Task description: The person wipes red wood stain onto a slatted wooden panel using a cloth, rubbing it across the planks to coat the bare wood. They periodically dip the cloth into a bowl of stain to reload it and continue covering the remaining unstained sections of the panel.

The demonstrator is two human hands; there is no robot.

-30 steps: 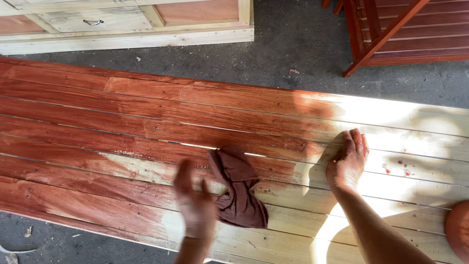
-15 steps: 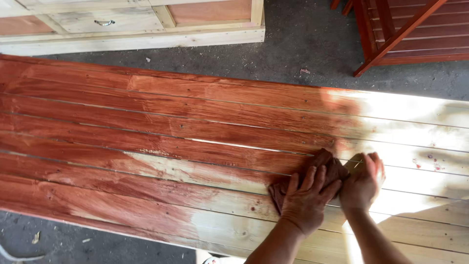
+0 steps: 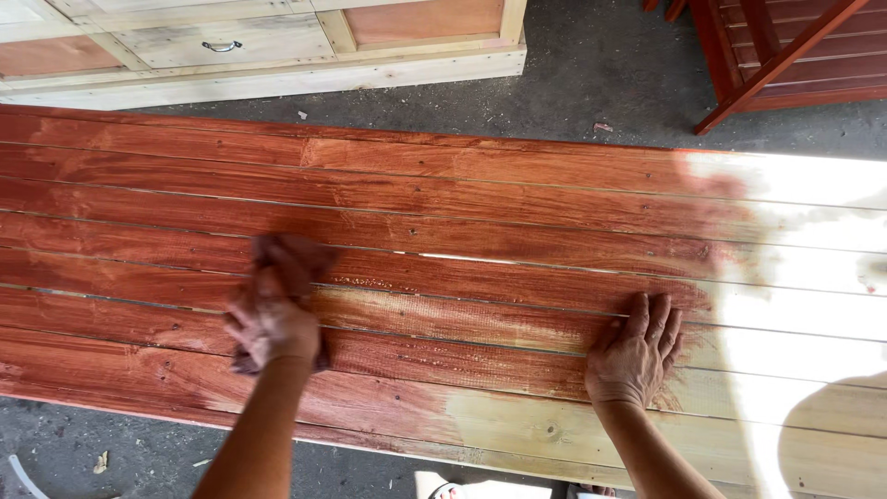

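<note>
Here, my left hand (image 3: 273, 314) grips a stain-soaked rag (image 3: 294, 259) against the slatted panel (image 3: 462, 194); my right hand (image 3: 637, 356), spread flat beside it, steadies the wood.

A dark reddish-brown rag (image 3: 288, 261) lay bunched on the slatted wooden panel (image 3: 480, 185), toward its left, partly covered and blurred. The panel lay flat, stained red-brown over most of its boards, while its right end and near-right part were pale bare wood.
</note>
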